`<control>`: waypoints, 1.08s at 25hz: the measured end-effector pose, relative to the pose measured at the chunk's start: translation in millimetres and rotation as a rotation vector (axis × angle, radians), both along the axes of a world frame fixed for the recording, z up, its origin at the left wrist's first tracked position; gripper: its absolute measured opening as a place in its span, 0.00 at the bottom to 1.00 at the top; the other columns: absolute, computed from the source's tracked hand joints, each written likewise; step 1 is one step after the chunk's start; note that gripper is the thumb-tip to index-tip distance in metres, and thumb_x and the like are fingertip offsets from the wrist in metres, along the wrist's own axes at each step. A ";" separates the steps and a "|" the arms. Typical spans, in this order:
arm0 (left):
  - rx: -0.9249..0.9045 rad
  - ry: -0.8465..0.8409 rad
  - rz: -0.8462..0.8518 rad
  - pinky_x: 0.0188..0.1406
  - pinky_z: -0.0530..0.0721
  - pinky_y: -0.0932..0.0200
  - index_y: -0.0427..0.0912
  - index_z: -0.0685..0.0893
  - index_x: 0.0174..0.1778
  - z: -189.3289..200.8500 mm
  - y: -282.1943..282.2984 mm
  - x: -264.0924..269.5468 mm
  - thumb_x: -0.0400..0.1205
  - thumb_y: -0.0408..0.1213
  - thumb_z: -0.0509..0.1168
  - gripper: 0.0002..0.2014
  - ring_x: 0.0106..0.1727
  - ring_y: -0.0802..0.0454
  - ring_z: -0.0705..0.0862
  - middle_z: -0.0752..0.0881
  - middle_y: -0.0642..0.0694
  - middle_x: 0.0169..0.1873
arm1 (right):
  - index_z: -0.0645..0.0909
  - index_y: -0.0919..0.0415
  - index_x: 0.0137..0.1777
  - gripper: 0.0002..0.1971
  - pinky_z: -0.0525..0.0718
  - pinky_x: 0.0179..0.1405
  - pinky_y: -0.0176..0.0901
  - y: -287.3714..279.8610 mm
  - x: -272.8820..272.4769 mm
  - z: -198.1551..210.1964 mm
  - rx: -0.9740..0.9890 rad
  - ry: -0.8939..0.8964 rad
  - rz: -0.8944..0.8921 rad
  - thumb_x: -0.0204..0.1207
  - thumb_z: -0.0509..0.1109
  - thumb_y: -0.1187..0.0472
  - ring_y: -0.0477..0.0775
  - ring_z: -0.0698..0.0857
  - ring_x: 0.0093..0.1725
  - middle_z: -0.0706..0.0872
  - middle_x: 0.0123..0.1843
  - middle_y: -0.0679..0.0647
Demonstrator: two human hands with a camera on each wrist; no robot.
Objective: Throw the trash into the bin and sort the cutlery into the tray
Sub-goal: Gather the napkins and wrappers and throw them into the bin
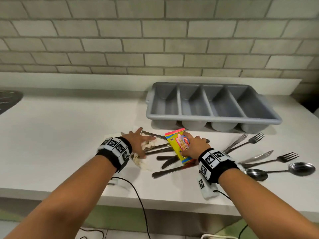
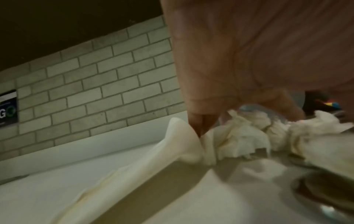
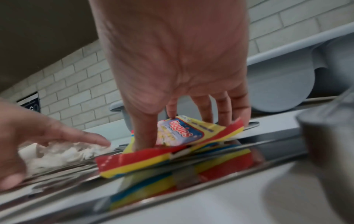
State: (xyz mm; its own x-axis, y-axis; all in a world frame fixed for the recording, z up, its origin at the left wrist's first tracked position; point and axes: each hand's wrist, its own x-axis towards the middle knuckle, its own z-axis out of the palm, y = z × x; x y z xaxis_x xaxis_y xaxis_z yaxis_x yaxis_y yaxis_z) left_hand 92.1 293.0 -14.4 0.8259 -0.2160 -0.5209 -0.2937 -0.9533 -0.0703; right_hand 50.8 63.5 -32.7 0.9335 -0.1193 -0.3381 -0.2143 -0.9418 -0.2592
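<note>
**Around the counter**

We see a white countertop (image 1: 60, 128) running below a wall of pale grey brick tiles (image 1: 155, 40). At its far left edge sits part of a dark metal sink (image 1: 8, 100). A dark sign with white lettering (image 2: 8, 107) hangs on the wall. Below the counter's front edge, black cables (image 1: 138, 200) trail down towards the floor.
</note>
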 end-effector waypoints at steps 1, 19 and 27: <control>0.031 0.050 -0.044 0.77 0.60 0.30 0.76 0.52 0.76 0.2 2.6 3.3 0.67 0.53 0.74 0.46 0.81 0.35 0.58 0.40 0.48 0.84 | 0.52 0.42 0.80 0.45 0.71 0.71 0.59 0.5 1.5 0.0 -0.012 0.001 0.006 0.68 0.75 0.47 0.70 0.70 0.72 0.74 0.71 0.64; -0.483 -0.139 -0.007 0.69 0.74 0.58 0.35 0.85 0.62 -18.9 14.8 12.0 0.78 0.24 0.61 0.18 0.68 0.43 0.80 0.80 0.39 0.68 | 0.53 0.52 0.81 0.43 0.82 0.59 0.56 7.1 5.7 -2.6 0.126 -0.197 -0.019 0.70 0.72 0.69 0.69 0.82 0.62 0.78 0.65 0.67; -0.861 -0.426 0.244 0.51 0.73 0.69 0.33 0.86 0.57 34.5 5.9 -6.1 0.76 0.22 0.67 0.15 0.56 0.45 0.84 0.88 0.40 0.54 | 0.64 0.51 0.76 0.33 0.86 0.55 0.56 -3.8 -14.0 20.4 0.360 -0.374 -0.125 0.72 0.62 0.75 0.64 0.84 0.57 0.84 0.62 0.63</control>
